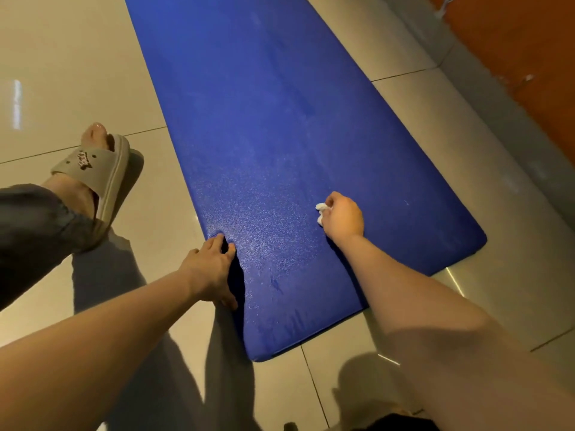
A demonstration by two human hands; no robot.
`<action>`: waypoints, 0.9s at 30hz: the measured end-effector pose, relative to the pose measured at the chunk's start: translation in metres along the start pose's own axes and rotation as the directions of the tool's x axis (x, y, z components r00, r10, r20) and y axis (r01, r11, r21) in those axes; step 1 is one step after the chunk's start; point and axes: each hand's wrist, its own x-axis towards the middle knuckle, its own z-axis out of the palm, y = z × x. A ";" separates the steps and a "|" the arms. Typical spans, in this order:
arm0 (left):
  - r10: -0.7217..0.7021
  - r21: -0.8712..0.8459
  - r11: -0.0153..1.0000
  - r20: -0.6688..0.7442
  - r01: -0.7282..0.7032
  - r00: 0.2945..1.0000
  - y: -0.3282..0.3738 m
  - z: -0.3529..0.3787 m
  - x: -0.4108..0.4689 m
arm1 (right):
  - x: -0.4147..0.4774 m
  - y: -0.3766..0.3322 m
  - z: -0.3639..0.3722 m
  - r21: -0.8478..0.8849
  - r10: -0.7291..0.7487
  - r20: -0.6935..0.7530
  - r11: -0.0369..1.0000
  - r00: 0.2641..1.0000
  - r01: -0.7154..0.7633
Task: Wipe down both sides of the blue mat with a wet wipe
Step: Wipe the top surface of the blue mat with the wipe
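The blue mat (273, 126) lies flat on the tiled floor and runs from the near edge away to the top of the view. My right hand (342, 217) is curled round a small white wet wipe (321, 210) and holds it down on the mat's near right part. My left hand (211, 269) rests on the mat's near left edge, fingers spread over the edge with the thumb toward the corner. A damp sheen shows on the mat between my two hands.
A foot in a beige slipper (99, 169) stands on the tiles left of the mat. A grey skirting ledge (485, 98) and an orange wall (529, 42) run along the right side. Glossy beige floor tiles (62, 73) surround the mat.
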 end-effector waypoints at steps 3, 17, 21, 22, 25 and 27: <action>0.021 0.028 0.999 0.043 -0.022 0.999 -0.002 -0.004 0.005 | -0.001 0.002 -0.004 -0.065 0.000 0.011 0.998 1.000 0.001; 0.027 -0.110 0.994 0.161 -0.009 0.987 0.014 -0.004 -0.037 | -0.157 -0.037 0.059 -0.113 -0.307 0.358 0.923 0.882 0.367; -0.015 0.011 1.000 0.175 0.013 0.984 0.031 0.015 -0.047 | -0.174 -0.028 0.060 -0.317 -0.297 0.425 0.836 0.855 0.447; -0.018 0.028 1.000 0.171 0.013 0.985 0.033 0.016 -0.043 | -0.174 -0.026 0.063 -0.329 -0.295 0.435 0.827 0.851 0.455; 0.000 0.033 0.999 0.172 -0.005 0.985 0.028 0.021 -0.041 | -0.169 -0.026 0.068 -0.339 -0.268 0.444 0.833 0.855 0.437; 0.022 0.018 1.000 0.159 -0.025 0.987 0.025 0.025 -0.043 | -0.165 -0.032 0.067 -0.336 -0.248 0.450 0.843 0.858 0.420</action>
